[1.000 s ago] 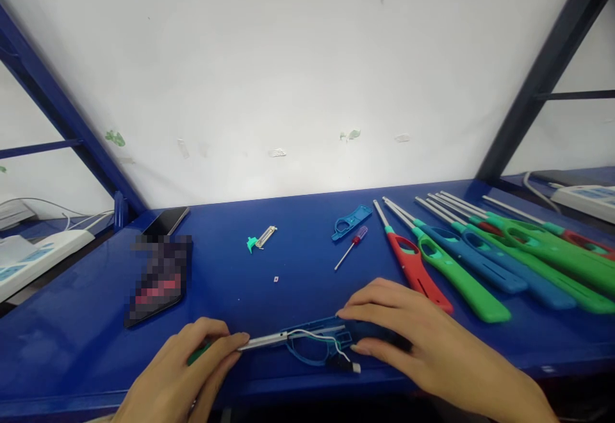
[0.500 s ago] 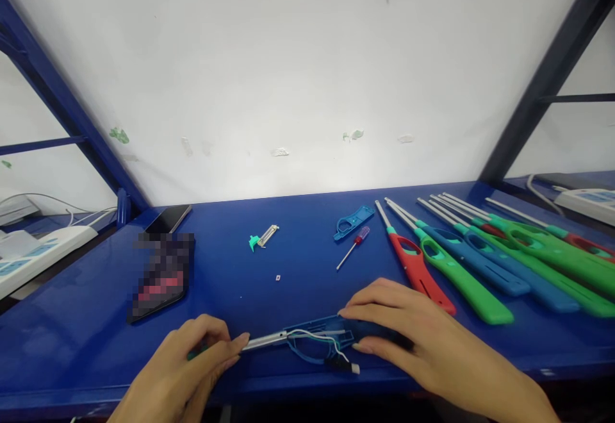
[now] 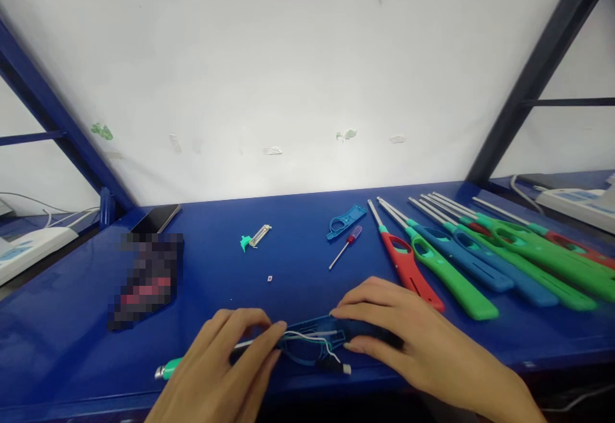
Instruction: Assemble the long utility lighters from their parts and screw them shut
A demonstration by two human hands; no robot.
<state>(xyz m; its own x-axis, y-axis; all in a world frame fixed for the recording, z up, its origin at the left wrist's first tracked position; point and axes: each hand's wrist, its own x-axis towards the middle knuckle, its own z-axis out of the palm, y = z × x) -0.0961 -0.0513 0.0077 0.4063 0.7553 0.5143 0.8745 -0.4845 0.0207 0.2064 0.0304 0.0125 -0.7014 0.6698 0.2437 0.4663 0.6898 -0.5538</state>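
Note:
An opened blue lighter shell [image 3: 314, 341] with white wires inside lies near the front edge of the blue bench [image 3: 298, 250]. My right hand [image 3: 398, 333] lies over its handle end, fingers curled and pressing it down. My left hand [image 3: 225, 365] pinches the metal tube where it meets the shell. The tube's green-and-silver tip [image 3: 166, 369] sticks out to the left of that hand. A small black part on a wire [image 3: 336, 366] hangs below the shell.
Several finished long lighters, red [image 3: 408, 268], green [image 3: 451, 279] and blue [image 3: 480, 263], lie in a row at the right. A small screwdriver [image 3: 344, 247], a blue shell half [image 3: 343, 222], a teal trigger piece [image 3: 252, 239] and a phone [image 3: 156, 218] lie further back.
My left hand has slid right along the tube up to the shell, uncovering the tube's green tip. The right hand has stayed on the handle. The view shifted slightly.

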